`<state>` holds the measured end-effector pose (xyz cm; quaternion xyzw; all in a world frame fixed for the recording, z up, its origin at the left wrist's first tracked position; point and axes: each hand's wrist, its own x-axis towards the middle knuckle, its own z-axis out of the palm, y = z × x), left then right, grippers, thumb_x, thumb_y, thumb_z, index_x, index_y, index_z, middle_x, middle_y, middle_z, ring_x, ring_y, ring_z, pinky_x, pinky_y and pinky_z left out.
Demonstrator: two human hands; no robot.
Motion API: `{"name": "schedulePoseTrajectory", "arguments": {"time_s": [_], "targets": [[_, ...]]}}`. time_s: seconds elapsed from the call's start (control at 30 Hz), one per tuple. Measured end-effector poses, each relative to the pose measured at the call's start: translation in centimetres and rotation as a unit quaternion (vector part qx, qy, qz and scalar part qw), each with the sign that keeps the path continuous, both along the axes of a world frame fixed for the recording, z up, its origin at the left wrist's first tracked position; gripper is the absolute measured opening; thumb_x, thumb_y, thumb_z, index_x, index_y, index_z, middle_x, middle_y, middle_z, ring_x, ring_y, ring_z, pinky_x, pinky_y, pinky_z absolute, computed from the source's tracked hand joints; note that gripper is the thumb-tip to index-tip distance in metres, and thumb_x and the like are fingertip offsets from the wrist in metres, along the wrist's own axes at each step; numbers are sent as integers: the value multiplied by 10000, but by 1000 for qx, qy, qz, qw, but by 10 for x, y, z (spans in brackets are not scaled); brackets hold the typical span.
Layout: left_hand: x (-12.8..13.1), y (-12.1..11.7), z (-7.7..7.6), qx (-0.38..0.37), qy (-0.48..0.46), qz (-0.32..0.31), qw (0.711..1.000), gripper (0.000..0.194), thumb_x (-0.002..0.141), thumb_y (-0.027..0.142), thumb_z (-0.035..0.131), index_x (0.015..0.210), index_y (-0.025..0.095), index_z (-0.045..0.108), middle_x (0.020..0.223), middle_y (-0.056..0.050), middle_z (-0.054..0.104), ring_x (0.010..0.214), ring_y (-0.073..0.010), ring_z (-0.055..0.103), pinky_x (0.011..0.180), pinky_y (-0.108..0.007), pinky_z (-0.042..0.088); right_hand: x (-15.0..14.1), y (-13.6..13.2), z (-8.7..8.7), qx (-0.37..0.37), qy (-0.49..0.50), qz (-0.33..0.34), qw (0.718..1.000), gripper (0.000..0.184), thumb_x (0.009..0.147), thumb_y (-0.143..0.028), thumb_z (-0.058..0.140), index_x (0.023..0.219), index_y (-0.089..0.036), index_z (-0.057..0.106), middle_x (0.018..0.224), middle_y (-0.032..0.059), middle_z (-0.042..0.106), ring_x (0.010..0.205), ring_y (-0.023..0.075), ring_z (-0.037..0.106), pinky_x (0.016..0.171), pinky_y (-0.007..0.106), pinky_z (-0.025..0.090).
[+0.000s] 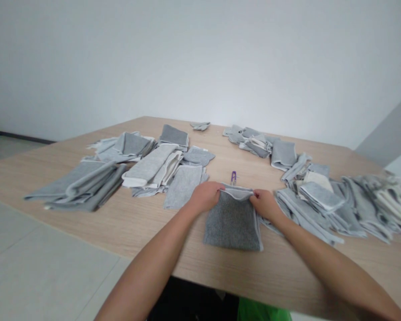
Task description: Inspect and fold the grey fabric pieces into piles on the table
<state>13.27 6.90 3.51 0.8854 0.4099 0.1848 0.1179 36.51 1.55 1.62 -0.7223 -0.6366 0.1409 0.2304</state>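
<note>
A dark grey cloth (233, 223) with pale edging lies folded in front of me near the table's front edge. My left hand (207, 196) pinches its far left corner, and my right hand (265, 204) pinches the far right corner. Between the two hands the cloth's far edge sags a little and shows a lighter inner layer. Just beyond that edge lies a small purple-handled tool (233, 177), perhaps snips. Beside my left hand is a light grey folded cloth (184, 185).
Stacks of folded grey cloths (153, 165) cover the table's left side, with thick folded cloths (83, 185) nearer its edge. Looser heaps of cloth (321, 196) spread along the right. A small cloth (200, 126) lies at the back, by the white wall (200, 58).
</note>
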Motion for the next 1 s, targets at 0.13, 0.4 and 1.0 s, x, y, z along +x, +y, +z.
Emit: {"name": "schedulePoseTrajectory", "arguments": {"time_s": [0.13,0.4,1.0], "targets": [[5,12,-10,-10,-3,12,1000,259,935,343,578,1120,171,635,1176,-81,655,1070,-217,630,953,-469,507,2,11,-3,6,-28,-24,999,227,795,-189,486,585,-174,572,619,53,626,614,155,506,539,248,257],[17,26,-25,7,-36,57,998,357,929,329,585,1258,191,566,1349,-108,556,1199,-262,561,1003,-515,472,6,24,-14,-6,-57,-74,996,271,841,-292,501,962,-122,674,842,110,710,762,201,625,613,255,360],[-11,-27,-5,13,65,35,997,245,951,236,472,1122,211,647,1118,-81,688,1067,-249,636,890,-439,515,-33,-64,-14,69,-162,237,955,265,925,-344,556,1049,-169,712,1269,119,638,1288,294,483,1090,438,378]]}}
